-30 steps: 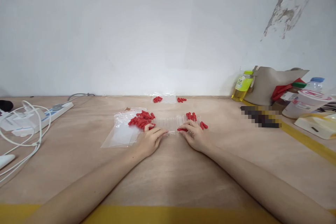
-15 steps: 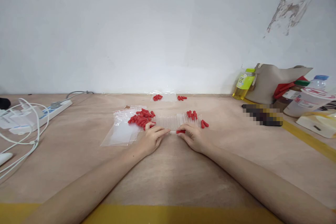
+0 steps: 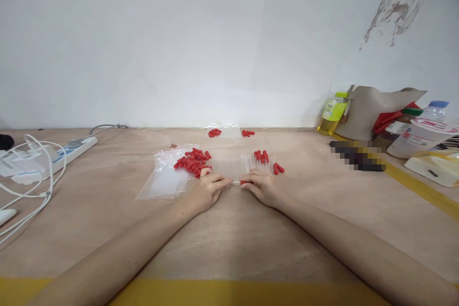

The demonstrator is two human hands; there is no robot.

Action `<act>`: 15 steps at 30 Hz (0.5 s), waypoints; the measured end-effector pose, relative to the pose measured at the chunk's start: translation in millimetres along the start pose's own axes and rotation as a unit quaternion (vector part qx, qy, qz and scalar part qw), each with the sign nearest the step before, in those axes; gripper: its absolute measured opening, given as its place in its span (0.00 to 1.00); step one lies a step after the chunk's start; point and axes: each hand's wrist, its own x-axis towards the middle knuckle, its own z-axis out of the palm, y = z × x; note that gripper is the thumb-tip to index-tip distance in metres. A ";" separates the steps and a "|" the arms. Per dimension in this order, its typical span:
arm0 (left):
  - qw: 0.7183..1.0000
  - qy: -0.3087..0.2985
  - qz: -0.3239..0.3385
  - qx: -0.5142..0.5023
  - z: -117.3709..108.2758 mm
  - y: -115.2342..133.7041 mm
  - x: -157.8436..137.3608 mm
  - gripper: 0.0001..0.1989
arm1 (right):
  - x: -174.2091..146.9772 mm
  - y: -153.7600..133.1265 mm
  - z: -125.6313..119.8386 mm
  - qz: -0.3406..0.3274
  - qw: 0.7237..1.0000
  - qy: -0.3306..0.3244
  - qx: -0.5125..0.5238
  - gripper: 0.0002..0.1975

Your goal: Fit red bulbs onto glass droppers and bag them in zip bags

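Between my two hands a thin clear glass dropper tube (image 3: 235, 182) lies crosswise. My left hand (image 3: 210, 189) is closed on its left part with the fingertips. The fingers of my right hand (image 3: 263, 188) pinch a red rubber dropper bulb (image 3: 244, 182) at the tube's right end and cover most of it. Just behind the hands is a row of clear glass tubes (image 3: 229, 166) side by side. Several tubes at the row's right carry red bulbs (image 3: 261, 156). A pile of loose red bulbs (image 3: 193, 161) sits beside my left hand, and two more bulbs (image 3: 278, 168) lie right of the row.
Clear plastic bags (image 3: 163, 181) lie under and beside the pile. Farther back are small groups of red bulbs (image 3: 214, 132) near another bag (image 3: 230, 132). A power strip (image 3: 73, 153) and white cables (image 3: 50, 177) occupy the left; a drink bottle (image 3: 333, 114) and grey bag (image 3: 373, 114) the right.
The fingers of my right hand have shifted over the red bulb, so less of it shows. My left hand stays nearly in place on the tube.
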 end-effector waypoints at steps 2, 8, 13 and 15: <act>1.000 -0.007 -0.001 0.005 0.2 0.3 -0.2 0.15 | 0.2 0.2 0.4 -0.013 1.000 0.004 -0.006 0.08; 1.000 -0.025 -0.007 0.013 -2.4 6.1 1.8 0.16 | 0.2 -0.8 0.9 -0.021 0.999 0.010 -0.023 0.07; 1.000 0.002 -0.004 0.008 1.6 9.5 1.2 0.17 | 0.0 -1.7 -0.7 -0.030 0.999 -0.004 -0.045 0.06; 1.000 0.013 -0.004 0.003 4.8 8.7 0.4 0.16 | 0.2 -2.3 -0.9 -0.034 0.998 -0.018 -0.057 0.06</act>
